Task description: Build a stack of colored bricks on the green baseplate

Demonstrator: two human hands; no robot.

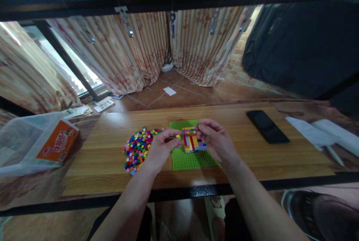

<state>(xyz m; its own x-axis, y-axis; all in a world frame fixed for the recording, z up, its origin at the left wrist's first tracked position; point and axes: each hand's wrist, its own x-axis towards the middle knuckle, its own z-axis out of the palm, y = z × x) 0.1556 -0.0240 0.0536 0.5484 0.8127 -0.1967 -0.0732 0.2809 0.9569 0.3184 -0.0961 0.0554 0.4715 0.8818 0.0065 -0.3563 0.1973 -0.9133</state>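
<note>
One red-and-yellow block patch is sitting on one green board. One block pile is lying left of it. The left hand is pinching one yellow block, the right hand one green block.

A block of multicoloured bricks is set on a flat, green, studded baseplate; small loose cubes of many colours are heaped to its left; a yellow brick is held beside the block.
</note>
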